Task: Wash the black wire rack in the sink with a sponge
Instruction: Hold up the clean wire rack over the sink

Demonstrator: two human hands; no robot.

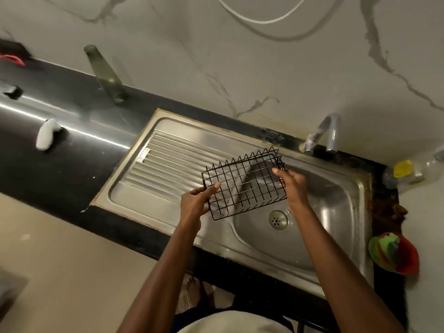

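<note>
We list what we cannot fully make out. The left hand (pixel 195 200): its fingers pass beneath the black wire rack (pixel 243 182), only the thumb showing on top. The right hand (pixel 292 182): its fingertips are hidden behind the rack's right end. A dark object with a red loop (pixel 12 55), far left: cut by the frame edge, blurred, not identifiable. A small pale and black item (pixel 10 90) below it: also cut off. A white object (pixel 46 137) on the counter (pixel 60 169): smeared, unclear. A clear bottle with a yellow label (pixel 408 173), far right: partly cut off, print unreadable. A green and red bundle (pixel 394 253), right: kind uncertain.
</note>
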